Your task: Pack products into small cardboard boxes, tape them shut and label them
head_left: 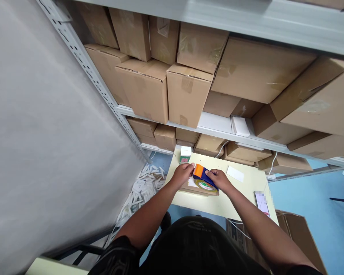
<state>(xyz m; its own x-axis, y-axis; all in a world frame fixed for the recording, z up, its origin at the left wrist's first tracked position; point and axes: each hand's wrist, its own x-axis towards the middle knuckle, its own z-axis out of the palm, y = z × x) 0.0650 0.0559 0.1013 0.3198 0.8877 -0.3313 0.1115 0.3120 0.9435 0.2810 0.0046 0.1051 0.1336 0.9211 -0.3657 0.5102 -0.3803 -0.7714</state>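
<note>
A blue and orange tape dispenser [209, 176] is gripped by my right hand [220, 179], with the thumb on top of its blue body. The roll of tape [205, 185] in it faces me. At the dispenser's orange front end, my left hand [183, 173] is closed in a pinch; what lies between its fingertips is too small to make out. Beneath both hands a flat cardboard box [196, 191] lies near the front edge of the table [226, 204]. Part of a white label [191, 182] shows on its top, partly covered by the dispenser.
A small green and white box [185, 154] stands behind my left hand. To the right lie a white card [235, 173] and a phone [262, 203]. Shelving [218, 128] with many cartons [189, 95] rises behind the table. White scraps [143, 191] litter the floor at left.
</note>
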